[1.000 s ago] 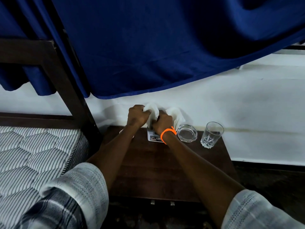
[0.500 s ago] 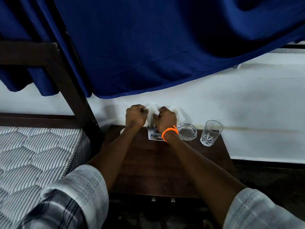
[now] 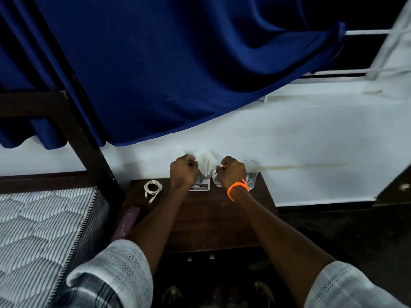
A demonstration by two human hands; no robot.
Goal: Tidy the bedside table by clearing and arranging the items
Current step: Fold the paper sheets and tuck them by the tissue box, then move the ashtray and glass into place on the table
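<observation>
Head camera, looking down at a dark wooden bedside table (image 3: pixel 200 218) set against a white wall.

Both hands are at the far edge of the table, curled into fists. The left hand (image 3: pixel 182 172) grips the left edge of a white tissue (image 3: pixel 205 162); the right hand (image 3: pixel 232 172), with an orange band (image 3: pixel 236 188) on its wrist, appears to hold the right edge, though the exact contact is hidden behind the knuckles. The tissue stands upright between the two fists, its long axis running up toward the wall, equally near both hands.

Directly below the tissue, between the wrists, lies a small printed tissue pack (image 3: pixel 200 185), flat on the table. Just behind and partly hidden by the right hand sits a glass ashtray (image 3: pixel 216 180), and just beyond that fist stands a clear drinking glass (image 3: pixel 251 174). These two crowd the right hand most closely and seem the likeliest to be knocked.

Left of the left hand, well apart, lies a coiled white cable (image 3: pixel 153 188). A dark purple flat object (image 3: pixel 129 221) rests nearer the body along the table's left edge, beside a striped mattress (image 3: pixel 44 230). A blue curtain (image 3: pixel 178 63) hangs overhead.
</observation>
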